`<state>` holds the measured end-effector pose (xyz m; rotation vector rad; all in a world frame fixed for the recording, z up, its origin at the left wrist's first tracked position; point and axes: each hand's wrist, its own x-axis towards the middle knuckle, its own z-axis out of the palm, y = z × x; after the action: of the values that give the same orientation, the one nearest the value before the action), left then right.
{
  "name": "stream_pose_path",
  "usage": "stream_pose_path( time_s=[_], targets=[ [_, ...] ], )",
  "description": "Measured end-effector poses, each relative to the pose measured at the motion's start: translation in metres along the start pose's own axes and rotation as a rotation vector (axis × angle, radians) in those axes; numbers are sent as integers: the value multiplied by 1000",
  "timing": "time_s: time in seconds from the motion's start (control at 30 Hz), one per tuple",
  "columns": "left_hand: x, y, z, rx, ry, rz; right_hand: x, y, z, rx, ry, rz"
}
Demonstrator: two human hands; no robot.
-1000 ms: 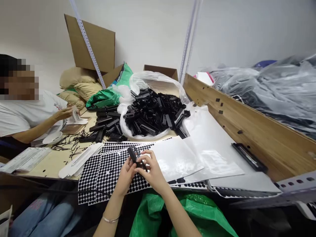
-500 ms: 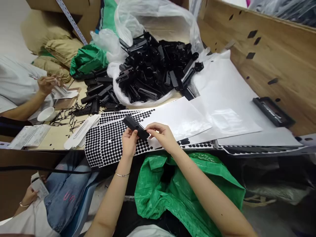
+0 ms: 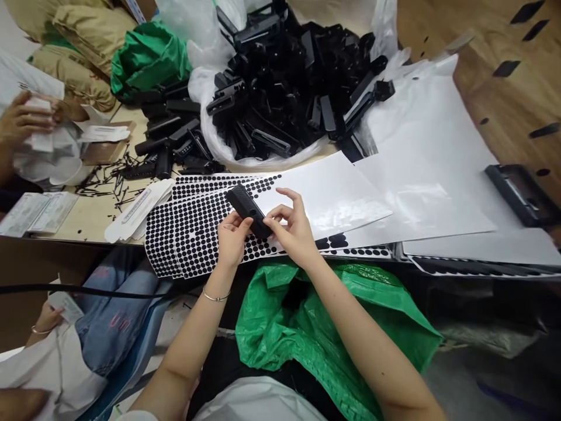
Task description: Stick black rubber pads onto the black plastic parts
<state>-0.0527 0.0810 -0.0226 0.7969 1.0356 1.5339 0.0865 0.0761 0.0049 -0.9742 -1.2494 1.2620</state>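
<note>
My left hand (image 3: 232,241) grips the lower end of an oblong black plastic part (image 3: 245,204), which is tilted with its far end up and to the left. My right hand (image 3: 297,231) holds the part's near right end, thumb pressed on it and forefinger raised away. Below both hands lie sheets of round black stickers (image 3: 164,234), overlapped on the right by a glossy white sheet (image 3: 333,196). Whether a sticker is between my right fingers cannot be made out.
A clear plastic bag (image 3: 204,111) heaped with black parts stands behind. A green sack (image 3: 272,327) hangs at the table's front edge. At left are paper strips (image 3: 138,213), scattered small black pieces (image 3: 105,184) and another person's hands (image 3: 26,120). A black frame-like part (image 3: 521,196) lies at right.
My right forefinger has lifted off the black part, and its other fingers have spread. The part is turned a little more upright. The camera view has moved closer to the table.
</note>
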Motion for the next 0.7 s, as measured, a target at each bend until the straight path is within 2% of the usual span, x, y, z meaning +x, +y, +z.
stream_pose_path(
  time_s=[0.33,0.7],
  targets=[
    [0,1,2,-7,10,-16,-9,1,10,-161,106,-84],
    [1,3,3,-37,16,-21,-9,3,12,-67,100,-50]
  ],
)
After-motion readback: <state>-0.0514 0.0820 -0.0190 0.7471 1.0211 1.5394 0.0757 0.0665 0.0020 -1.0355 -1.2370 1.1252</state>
